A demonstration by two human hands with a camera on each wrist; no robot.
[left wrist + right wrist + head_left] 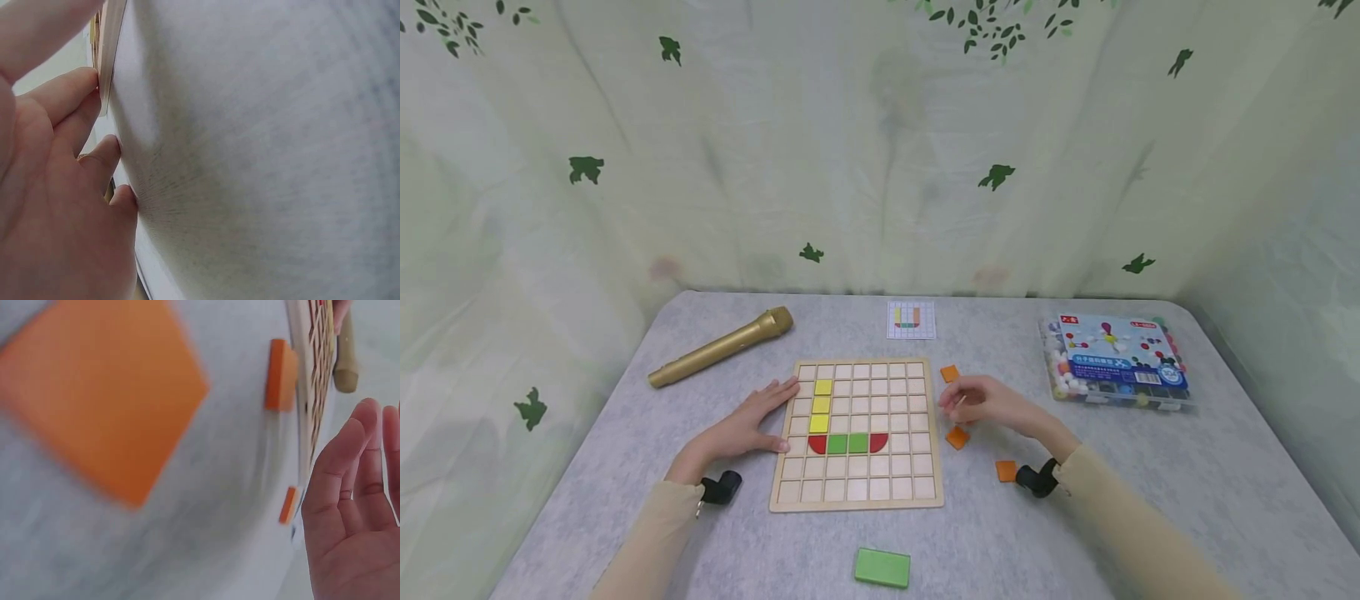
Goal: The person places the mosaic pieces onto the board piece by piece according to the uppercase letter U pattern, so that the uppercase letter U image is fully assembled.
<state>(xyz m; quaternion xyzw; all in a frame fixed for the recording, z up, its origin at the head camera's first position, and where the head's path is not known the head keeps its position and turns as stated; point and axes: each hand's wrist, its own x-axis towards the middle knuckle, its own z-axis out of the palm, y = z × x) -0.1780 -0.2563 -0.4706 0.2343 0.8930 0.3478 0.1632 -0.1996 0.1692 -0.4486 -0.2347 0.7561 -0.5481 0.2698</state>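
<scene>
A wooden grid board lies mid-table. In it sit a column of yellow squares, two green squares and a red rounded piece at each end of the green pair. My left hand rests along the board's left edge, fingers spread; in the left wrist view its fingertips touch the rim. My right hand hovers just right of the board, loosely bent, with nothing visible between thumb and fingers. Around it lie three orange square tiles, also visible in the right wrist view.
At the back, a small pattern card shows a coloured U shape. A gold microphone lies back left. Back right stands a clear box of coloured beads. Near the front is a green block. A curtain hangs behind.
</scene>
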